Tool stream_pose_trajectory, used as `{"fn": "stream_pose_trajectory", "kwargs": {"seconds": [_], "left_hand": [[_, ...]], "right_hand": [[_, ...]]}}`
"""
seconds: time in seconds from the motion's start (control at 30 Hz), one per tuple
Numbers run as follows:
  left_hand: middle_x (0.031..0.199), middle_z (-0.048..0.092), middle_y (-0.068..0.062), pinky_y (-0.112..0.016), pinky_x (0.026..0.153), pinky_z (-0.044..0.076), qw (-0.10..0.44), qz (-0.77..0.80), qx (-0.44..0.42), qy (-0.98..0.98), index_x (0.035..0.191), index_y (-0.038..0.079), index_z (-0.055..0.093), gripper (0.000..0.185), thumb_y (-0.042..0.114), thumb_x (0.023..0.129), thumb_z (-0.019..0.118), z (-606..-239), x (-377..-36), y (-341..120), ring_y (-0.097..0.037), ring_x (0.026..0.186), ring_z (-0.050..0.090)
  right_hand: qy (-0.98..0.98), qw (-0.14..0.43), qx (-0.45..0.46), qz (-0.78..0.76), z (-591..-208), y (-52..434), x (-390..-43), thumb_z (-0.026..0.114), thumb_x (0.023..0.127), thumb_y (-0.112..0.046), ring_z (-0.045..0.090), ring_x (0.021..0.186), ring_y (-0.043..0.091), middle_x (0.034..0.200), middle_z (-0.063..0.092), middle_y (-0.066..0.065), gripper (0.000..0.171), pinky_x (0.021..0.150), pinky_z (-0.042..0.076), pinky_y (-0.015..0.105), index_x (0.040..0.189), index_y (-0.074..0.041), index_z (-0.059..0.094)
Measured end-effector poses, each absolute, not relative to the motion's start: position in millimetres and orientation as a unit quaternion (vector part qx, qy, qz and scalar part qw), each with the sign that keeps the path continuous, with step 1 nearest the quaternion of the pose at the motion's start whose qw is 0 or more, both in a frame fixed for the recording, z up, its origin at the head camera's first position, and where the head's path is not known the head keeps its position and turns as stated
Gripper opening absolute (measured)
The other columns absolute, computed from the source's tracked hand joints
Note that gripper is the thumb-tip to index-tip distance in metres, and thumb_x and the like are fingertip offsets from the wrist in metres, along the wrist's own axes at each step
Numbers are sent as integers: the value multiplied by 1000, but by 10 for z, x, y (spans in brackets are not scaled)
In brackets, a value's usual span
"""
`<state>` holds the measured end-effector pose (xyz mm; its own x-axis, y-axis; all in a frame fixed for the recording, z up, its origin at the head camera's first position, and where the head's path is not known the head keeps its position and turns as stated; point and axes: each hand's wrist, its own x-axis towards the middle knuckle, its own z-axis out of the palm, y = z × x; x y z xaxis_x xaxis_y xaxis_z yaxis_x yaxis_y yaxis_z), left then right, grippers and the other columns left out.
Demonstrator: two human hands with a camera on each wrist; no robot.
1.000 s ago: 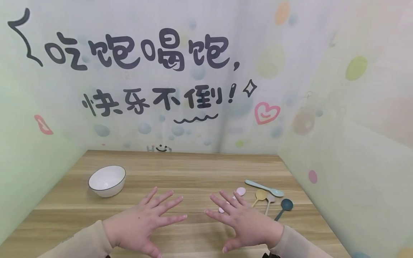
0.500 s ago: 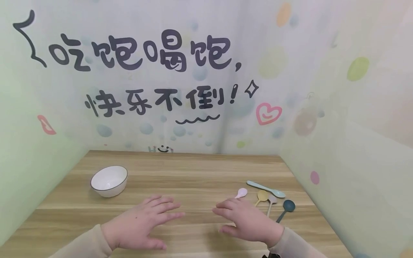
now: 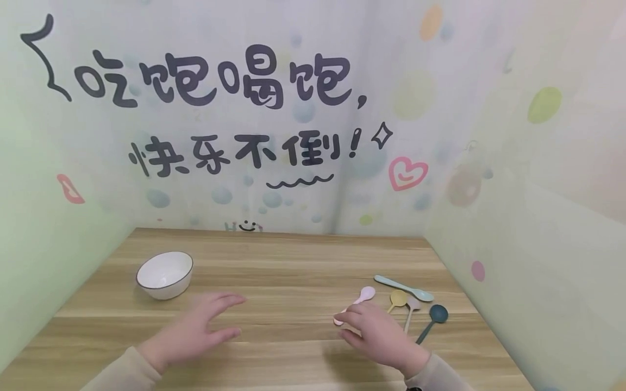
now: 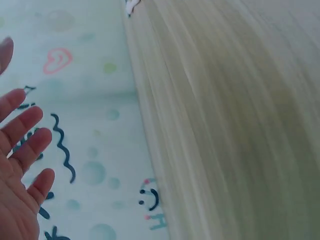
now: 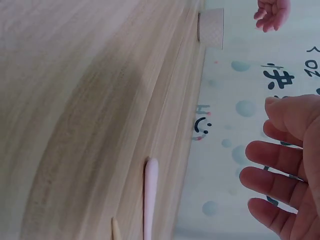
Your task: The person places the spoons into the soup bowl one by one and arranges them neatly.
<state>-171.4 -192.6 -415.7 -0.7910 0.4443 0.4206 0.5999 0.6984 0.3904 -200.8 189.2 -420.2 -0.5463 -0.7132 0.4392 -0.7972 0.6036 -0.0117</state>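
My left hand (image 3: 195, 328) hovers over the table in front of the white bowl (image 3: 178, 285), holding nothing. Its fingers look relaxed in the left wrist view, where the palm (image 4: 15, 205) shows. On the other side, my right hand (image 3: 383, 336) is held above the table with loosely bent fingers, also holding nothing. Nearest to it lies a pink spoon (image 3: 367, 294), partly covered by the hand in the head view; its handle (image 5: 150, 190) shows in the right wrist view. Beside that are a yellow spoon (image 3: 398, 298) and a pale greyish spoon (image 3: 413, 303), their handle ends hidden.
A light blue spoon (image 3: 401, 286) lies behind the other spoons, and a dark teal spoon (image 3: 438, 313) is farthest right. The wooden table (image 3: 283, 260) is closed in by a printed back wall (image 3: 293, 206) and side walls.
The widely spread fingers of both hands have drawn together and relaxed. My left hand has shifted left; my right hand has moved slightly right. The bowl and spoons stay in place.
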Motion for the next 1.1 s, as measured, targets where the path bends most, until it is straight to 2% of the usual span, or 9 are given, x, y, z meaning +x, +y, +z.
{"fn": "stream_pose_trajectory", "kwargs": {"seconds": [0.13,0.3,0.47,0.6,0.77,1.1], "left_hand": [[123,62,-10,-52,92,46,173,-311,-225,-907,124,10,62,45,29,85,74,-4227,-1789,-2040,-34,115,55],[122,62,-17,-59,95,39,200,-341,-171,-903,122,2,62,43,22,85,74,-4284,-1898,-2234,-40,116,52],[125,58,-25,-63,95,35,204,-337,-134,-909,123,-2,60,44,25,89,70,-4304,-1987,-2425,-47,115,50],[124,59,-25,-62,94,36,227,-319,-108,-914,122,-2,60,44,27,90,68,-4340,-2054,-2558,-47,116,50],[123,58,-28,-61,94,35,249,-327,-77,-908,121,-4,60,45,28,90,66,-4398,-2128,-2716,-49,117,47],[132,47,-34,-66,94,28,231,-326,-20,-917,127,-8,53,55,34,92,62,-4485,-2203,-2922,-58,116,38]], "right_hand": [[-884,198,404,124,-4246,1909,-2008,77,82,-20,64,86,10,96,67,-6,22,73,54,28,102,-12,72],[-912,152,343,168,-4306,1939,-2006,73,85,-16,63,85,11,97,68,-3,21,72,54,28,104,-8,72],[-935,116,270,197,-4391,1987,-2048,71,87,-14,61,83,10,95,66,-1,18,70,54,28,103,-8,71],[-948,97,222,208,-4453,2035,-2096,70,88,-14,60,79,8,93,65,-2,15,66,53,27,101,-9,72],[-960,66,159,222,-4520,2103,-2152,69,90,-17,55,76,6,91,61,-6,19,63,49,23,107,-10,71],[-966,56,74,242,-4618,2101,-2290,67,90,-17,54,72,10,87,62,-1,22,58,47,26,109,-6,69]]}}
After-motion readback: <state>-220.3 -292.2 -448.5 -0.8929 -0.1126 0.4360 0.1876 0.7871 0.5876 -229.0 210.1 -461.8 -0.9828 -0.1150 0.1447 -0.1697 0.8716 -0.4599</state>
